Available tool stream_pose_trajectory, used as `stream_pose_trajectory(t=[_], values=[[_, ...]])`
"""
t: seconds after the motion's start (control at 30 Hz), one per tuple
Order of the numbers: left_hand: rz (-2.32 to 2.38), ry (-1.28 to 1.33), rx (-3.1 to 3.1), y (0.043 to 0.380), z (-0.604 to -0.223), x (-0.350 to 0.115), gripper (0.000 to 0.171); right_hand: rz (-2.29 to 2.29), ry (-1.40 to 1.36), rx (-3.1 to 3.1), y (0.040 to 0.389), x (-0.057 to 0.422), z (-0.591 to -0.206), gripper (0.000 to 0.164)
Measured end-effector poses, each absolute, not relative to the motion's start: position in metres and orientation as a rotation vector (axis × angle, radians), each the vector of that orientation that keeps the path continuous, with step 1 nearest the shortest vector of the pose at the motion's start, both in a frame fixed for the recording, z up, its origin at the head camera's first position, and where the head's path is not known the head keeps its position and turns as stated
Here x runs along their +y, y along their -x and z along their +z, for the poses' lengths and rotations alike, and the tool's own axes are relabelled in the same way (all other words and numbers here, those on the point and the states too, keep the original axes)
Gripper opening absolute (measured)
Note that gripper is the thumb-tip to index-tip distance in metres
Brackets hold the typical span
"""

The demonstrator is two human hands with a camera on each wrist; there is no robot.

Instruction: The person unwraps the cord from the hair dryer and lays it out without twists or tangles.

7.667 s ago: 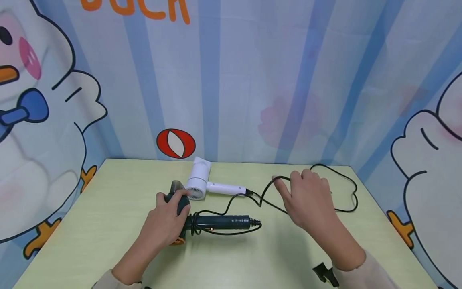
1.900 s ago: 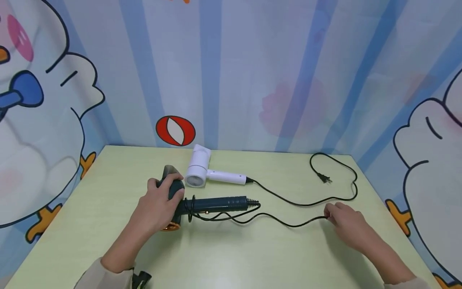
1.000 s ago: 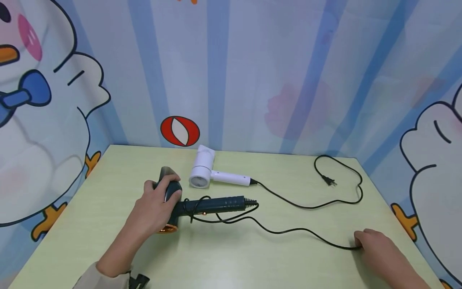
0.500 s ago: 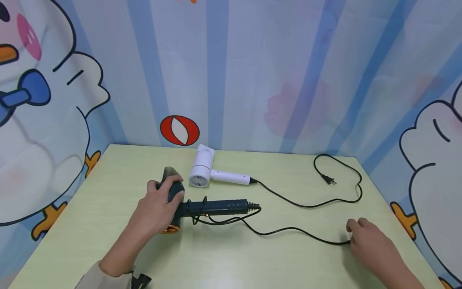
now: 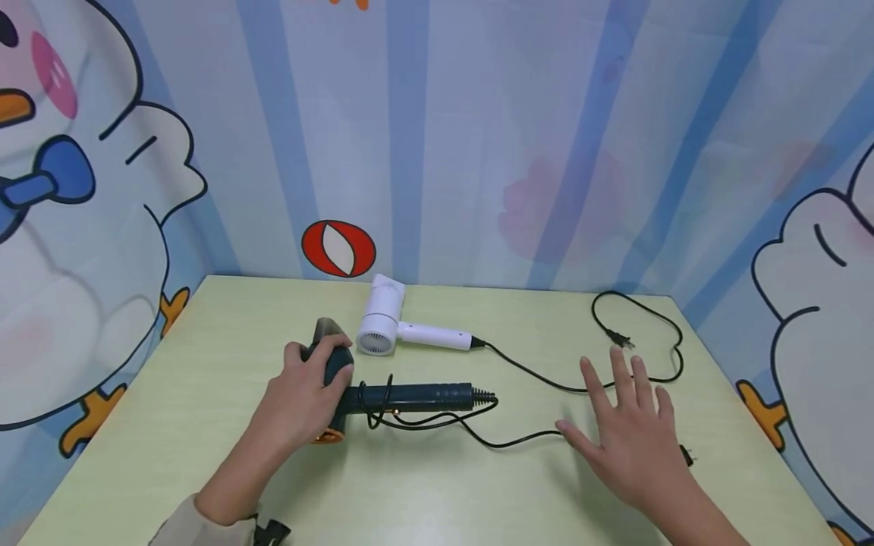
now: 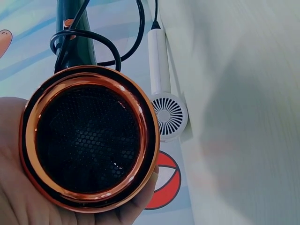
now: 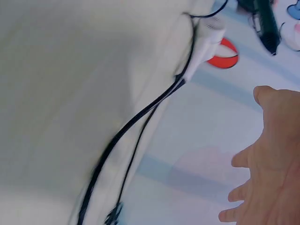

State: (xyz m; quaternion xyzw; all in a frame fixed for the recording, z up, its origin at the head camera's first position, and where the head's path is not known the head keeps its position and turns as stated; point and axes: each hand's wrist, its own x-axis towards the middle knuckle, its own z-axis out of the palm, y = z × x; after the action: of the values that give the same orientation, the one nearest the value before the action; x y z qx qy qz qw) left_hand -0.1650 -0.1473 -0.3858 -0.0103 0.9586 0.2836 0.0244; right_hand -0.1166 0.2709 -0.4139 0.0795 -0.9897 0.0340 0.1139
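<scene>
A dark green hair dryer (image 5: pixel 423 396) lies with its handle pointing right, and my left hand (image 5: pixel 300 406) grips its head from above. The left wrist view shows its copper-rimmed end with a dark mesh (image 6: pixel 89 140). Loops of its black cord (image 5: pixel 505 445) wrap the handle, and the rest runs right, passing under my right hand (image 5: pixel 635 447). That hand hovers palm down with spread fingers, holding nothing. The cord's plug (image 5: pixel 686 456) shows just past its right side. Behind lies a white hair dryer (image 5: pixel 433 336), its handle also to the right.
The white dryer's cord (image 5: pixel 576 389) curves across the right back of the pale table (image 5: pixel 239 341), ending in a plug (image 5: pixel 620 339) just beyond my right fingertips. A striped blue curtain (image 5: pixel 451 152) with cartoon ducks stands behind the table.
My right hand lifted the green dryer's cord off the white dryer's cord, drew it right and toward me, then let go and moved left, spreading its fingers. My left hand kept its grip.
</scene>
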Motion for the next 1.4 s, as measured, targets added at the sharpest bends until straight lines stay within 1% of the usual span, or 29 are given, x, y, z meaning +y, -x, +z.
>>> stream_pose_trajectory(t=[0.2, 0.57, 0.77, 1.0, 1.1, 1.3, 1.4], values=[[0.875, 0.017, 2.975, 0.165, -0.387, -0.146, 0.043, 0.112, -0.267, -2.838, 0.119, 0.253, -0.410, 0.092], [0.865, 0.015, 2.986, 0.165, -0.387, -0.145, 0.044, 0.118, -0.239, -2.883, 0.122, 0.249, -0.411, 0.092], [0.873, 0.008, 2.979, 0.165, -0.387, -0.144, 0.044, 0.103, -0.243, -2.936, 0.126, 0.237, -0.416, 0.090], [0.871, -0.019, 2.989, 0.166, -0.389, -0.142, 0.044, 0.053, -0.311, -2.962, 0.132, 0.215, -0.430, 0.086], [0.874, -0.032, 2.996, 0.167, -0.389, -0.142, 0.043, 0.047, -0.368, -2.984, 0.134, 0.206, -0.433, 0.082], [0.877, -0.033, 2.992, 0.167, -0.390, -0.143, 0.044, 0.054, -0.429, -3.045, 0.137, 0.192, -0.435, 0.064], [0.870, -0.030, 2.991, 0.167, -0.390, -0.143, 0.044, 0.040, -0.458, -3.066, 0.138, 0.185, -0.436, 0.050]])
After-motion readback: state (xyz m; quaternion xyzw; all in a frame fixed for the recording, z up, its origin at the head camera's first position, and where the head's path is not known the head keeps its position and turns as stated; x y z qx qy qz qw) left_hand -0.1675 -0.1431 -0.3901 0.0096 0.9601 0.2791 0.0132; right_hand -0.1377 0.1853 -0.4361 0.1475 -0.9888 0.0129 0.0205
